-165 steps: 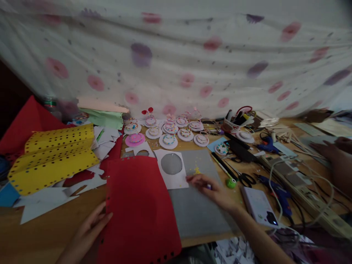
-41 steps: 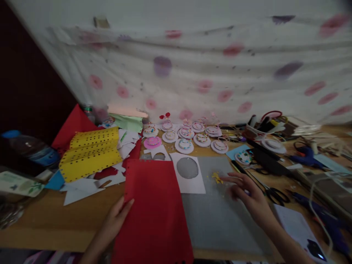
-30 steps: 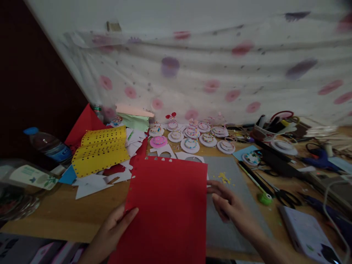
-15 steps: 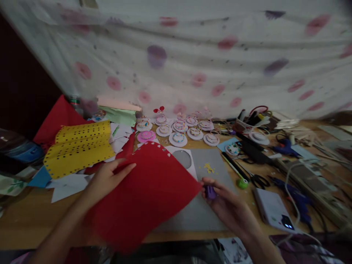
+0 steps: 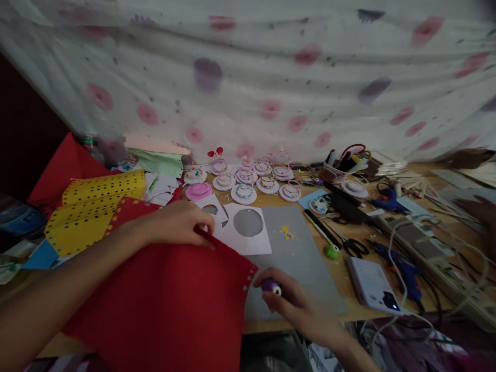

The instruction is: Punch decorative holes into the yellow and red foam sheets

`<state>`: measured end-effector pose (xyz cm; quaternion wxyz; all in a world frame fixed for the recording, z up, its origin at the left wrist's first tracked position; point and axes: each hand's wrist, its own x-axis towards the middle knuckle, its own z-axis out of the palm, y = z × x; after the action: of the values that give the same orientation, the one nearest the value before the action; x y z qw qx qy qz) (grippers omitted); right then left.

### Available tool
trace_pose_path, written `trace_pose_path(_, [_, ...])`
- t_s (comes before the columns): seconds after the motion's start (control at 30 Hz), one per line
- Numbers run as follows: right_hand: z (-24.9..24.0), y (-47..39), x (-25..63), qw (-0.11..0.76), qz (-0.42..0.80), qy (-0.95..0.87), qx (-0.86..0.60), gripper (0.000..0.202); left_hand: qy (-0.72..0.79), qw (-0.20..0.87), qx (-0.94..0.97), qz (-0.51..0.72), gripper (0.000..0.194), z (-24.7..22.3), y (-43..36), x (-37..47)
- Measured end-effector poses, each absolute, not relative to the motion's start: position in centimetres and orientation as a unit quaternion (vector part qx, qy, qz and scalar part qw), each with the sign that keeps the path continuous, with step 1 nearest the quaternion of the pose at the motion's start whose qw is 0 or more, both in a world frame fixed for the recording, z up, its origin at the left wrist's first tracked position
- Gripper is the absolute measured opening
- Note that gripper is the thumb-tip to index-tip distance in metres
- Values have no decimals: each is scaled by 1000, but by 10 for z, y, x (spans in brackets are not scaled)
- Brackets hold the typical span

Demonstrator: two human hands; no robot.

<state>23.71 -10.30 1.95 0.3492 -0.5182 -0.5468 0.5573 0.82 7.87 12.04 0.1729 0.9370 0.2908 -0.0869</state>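
Note:
A large sheet of red paper [image 5: 182,294] hangs over the near edge of the table, with small holes punched along parts of its edges. My left hand [image 5: 182,225] grips its upper edge, fingers curled over it. Just right of the sheet's holed corner, my right hand [image 5: 296,307] holds a small purple paper punch [image 5: 271,285] between thumb and fingers. The punch looks apart from the paper. On the grey mat [image 5: 302,274] lie yellow paper bits [image 5: 287,232] and a white card with a round cut-out [image 5: 266,240].
Several round white stands with beaded rings [image 5: 244,194] fill the back. Holed yellow paper [image 5: 89,212] lies left. To the right are scissors [image 5: 354,247], a phone-like white device [image 5: 370,284], a blue glue gun [image 5: 405,271] and a power strip [image 5: 430,258]. Another person's hand [image 5: 478,206] shows far right.
The red sheet has been turned, and its holed edge now lies on the left. My left hand has shifted right along the sheet. My right hand has moved slightly left and down with the punch.

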Motion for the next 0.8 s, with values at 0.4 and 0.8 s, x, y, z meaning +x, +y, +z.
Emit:
trace_pose_path(0.4, [-36, -115, 195, 391, 494, -552, -546, 22, 104, 57, 982, -147, 20, 97, 76, 69])
trace_pose_path(0.8, [-28, -117, 181, 461, 591, -440, -494, 42, 104, 26, 987, -121, 66, 93, 99, 85])
